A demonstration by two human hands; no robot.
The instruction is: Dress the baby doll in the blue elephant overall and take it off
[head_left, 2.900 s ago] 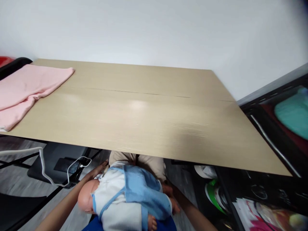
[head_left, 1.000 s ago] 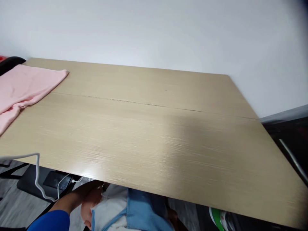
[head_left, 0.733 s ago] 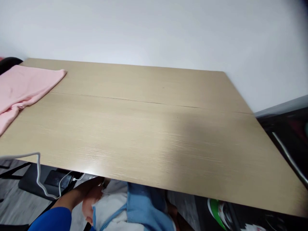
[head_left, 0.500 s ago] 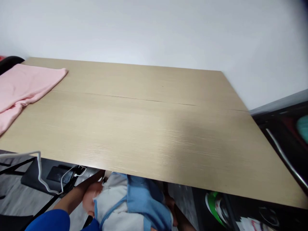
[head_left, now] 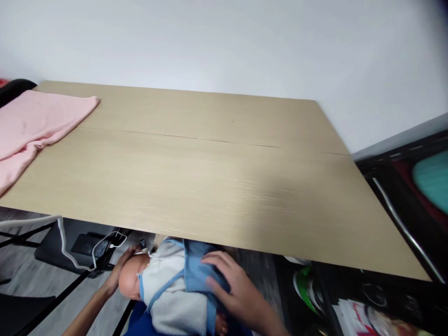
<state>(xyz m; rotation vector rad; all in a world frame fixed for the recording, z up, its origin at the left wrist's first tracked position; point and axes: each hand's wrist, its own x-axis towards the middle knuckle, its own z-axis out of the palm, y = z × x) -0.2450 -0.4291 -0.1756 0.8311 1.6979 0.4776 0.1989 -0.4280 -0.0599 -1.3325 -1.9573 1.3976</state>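
Observation:
A baby doll [head_left: 129,279] lies across my lap, below the front edge of the table, with its bare head to the left. It wears a white-and-grey outfit [head_left: 177,291] with blue trim and a blue lower part. My left hand [head_left: 123,263] lies along the far side of the doll's head, fingers stretched out and partly hidden by it. Over the blue cloth [head_left: 194,268] at the doll's lower end, my right hand [head_left: 238,284] rests with its fingers apart. One small foot [head_left: 221,323] shows beneath that hand.
A wooden table [head_left: 196,182] spans the view before a white wall [head_left: 210,42]. Pink cloth [head_left: 38,123] lies at its left end. A white cable [head_left: 65,247] hangs at lower left above a dark seat [head_left: 56,252] holding a phone-like device [head_left: 90,245]. Dark shelving [head_left: 325,289] stands lower right.
My right hand has come from beside and under the doll's lower end to on top of the blue cloth. More of my left hand shows by the head. The view has shifted slightly.

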